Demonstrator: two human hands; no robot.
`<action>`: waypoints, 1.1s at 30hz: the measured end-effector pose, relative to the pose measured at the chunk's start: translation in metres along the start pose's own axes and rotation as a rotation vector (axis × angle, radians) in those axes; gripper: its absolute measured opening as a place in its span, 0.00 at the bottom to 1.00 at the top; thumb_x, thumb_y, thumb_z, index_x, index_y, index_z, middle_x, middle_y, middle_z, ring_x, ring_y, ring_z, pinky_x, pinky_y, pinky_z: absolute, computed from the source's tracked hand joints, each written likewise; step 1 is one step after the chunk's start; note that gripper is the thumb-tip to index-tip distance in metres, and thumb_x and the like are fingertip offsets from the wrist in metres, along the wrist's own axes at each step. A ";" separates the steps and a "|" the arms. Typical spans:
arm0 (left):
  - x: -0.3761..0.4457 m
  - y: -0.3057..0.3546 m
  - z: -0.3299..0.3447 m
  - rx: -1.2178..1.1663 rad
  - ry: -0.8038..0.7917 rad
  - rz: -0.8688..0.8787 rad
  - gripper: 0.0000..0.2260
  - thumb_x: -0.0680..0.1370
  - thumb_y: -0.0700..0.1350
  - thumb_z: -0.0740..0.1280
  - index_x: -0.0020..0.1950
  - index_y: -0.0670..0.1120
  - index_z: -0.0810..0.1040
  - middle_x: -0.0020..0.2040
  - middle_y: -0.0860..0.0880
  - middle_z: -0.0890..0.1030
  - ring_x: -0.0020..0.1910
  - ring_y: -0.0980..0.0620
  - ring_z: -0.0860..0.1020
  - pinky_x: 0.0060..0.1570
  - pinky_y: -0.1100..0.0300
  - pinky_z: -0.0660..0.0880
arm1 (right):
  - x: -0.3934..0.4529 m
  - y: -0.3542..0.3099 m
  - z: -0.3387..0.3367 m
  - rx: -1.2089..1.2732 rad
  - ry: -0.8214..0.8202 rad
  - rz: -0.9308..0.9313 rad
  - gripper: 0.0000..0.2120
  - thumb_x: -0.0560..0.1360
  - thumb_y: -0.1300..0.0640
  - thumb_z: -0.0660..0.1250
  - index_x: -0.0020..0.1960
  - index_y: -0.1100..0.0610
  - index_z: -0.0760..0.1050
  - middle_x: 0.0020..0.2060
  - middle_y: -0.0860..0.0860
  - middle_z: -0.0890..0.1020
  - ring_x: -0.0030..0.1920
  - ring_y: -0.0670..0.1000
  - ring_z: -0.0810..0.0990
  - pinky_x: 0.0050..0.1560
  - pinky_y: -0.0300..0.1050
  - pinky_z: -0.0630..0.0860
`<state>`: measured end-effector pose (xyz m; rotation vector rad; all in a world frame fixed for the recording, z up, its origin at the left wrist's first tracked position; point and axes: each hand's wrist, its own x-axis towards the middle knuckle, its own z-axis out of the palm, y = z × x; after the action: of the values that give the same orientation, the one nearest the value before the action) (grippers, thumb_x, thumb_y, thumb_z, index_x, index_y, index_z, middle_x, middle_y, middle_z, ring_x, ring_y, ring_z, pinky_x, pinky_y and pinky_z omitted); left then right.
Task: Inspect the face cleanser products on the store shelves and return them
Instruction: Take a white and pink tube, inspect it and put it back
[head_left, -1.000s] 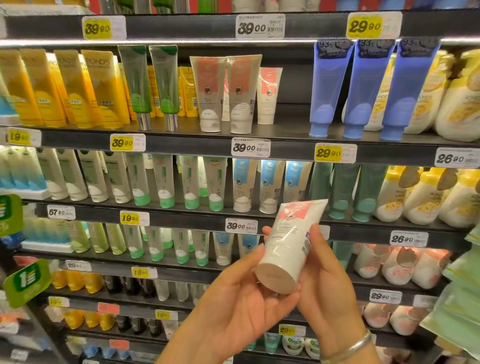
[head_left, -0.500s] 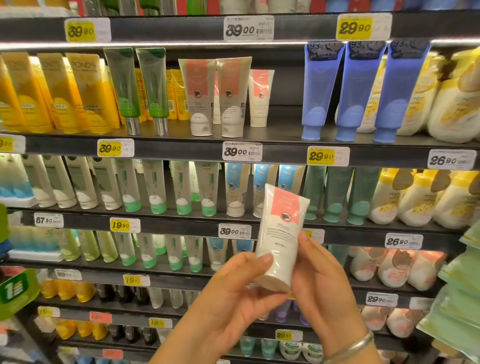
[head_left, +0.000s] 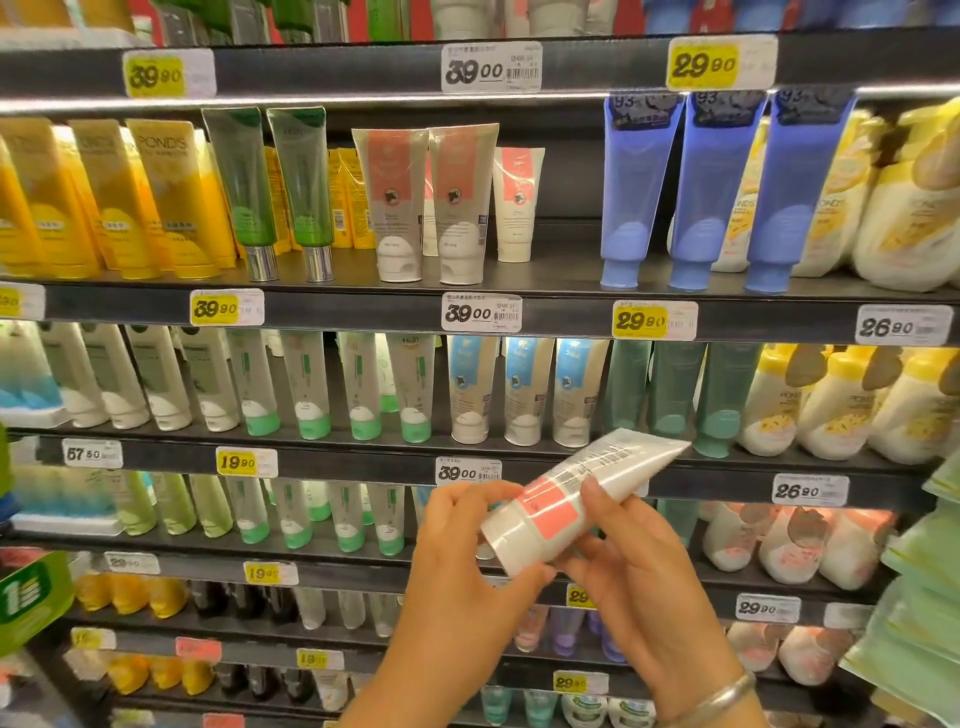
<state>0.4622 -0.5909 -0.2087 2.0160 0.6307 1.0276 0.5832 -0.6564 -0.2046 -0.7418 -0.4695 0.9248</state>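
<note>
A white cleanser tube with a coral label (head_left: 576, 501) lies tilted in both my hands, cap end down-left, crimped end up-right, its back text and barcode facing me. My left hand (head_left: 467, 561) grips the cap end from the left, thumb under it. My right hand (head_left: 631, 566) holds the tube's middle from below, thumb on top; a silver bangle sits on that wrist. Matching coral-labelled tubes (head_left: 431, 202) stand on the upper shelf (head_left: 363, 306), with a gap to the right of them.
Dark shelves with price tags run across the whole view. Yellow tubes (head_left: 156, 197), green tubes (head_left: 270, 187) and blue tubes (head_left: 711, 187) flank the coral ones. Blue-labelled tubes (head_left: 519, 389) and pump bottles (head_left: 841, 405) stand one shelf down. Pale green packs (head_left: 919, 597) protrude at the right.
The tube has been turned from upright with its front showing to tilted sideways with its back and barcode showing. Both hands have kept hold of it.
</note>
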 end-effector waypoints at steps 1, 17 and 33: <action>0.000 -0.001 0.001 0.019 0.010 0.011 0.23 0.67 0.39 0.75 0.55 0.59 0.72 0.55 0.59 0.69 0.55 0.65 0.71 0.55 0.69 0.71 | 0.001 0.001 0.000 0.038 0.011 -0.004 0.16 0.69 0.59 0.66 0.55 0.64 0.76 0.48 0.61 0.83 0.47 0.56 0.83 0.48 0.53 0.81; -0.001 -0.001 0.006 0.103 0.091 0.203 0.27 0.67 0.36 0.73 0.55 0.62 0.70 0.56 0.65 0.68 0.59 0.57 0.70 0.54 0.73 0.67 | -0.006 -0.002 0.002 0.201 -0.057 -0.139 0.19 0.66 0.66 0.63 0.57 0.62 0.76 0.51 0.61 0.82 0.48 0.55 0.83 0.46 0.47 0.81; -0.006 -0.008 0.002 -0.503 0.009 -0.170 0.25 0.64 0.28 0.74 0.53 0.51 0.77 0.49 0.54 0.82 0.47 0.58 0.81 0.43 0.68 0.77 | -0.010 -0.003 0.005 -0.013 -0.168 -0.178 0.23 0.65 0.64 0.68 0.60 0.62 0.74 0.51 0.57 0.81 0.50 0.52 0.81 0.45 0.43 0.79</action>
<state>0.4595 -0.5915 -0.2185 1.4951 0.4795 0.9776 0.5762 -0.6641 -0.1992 -0.6251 -0.6793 0.8204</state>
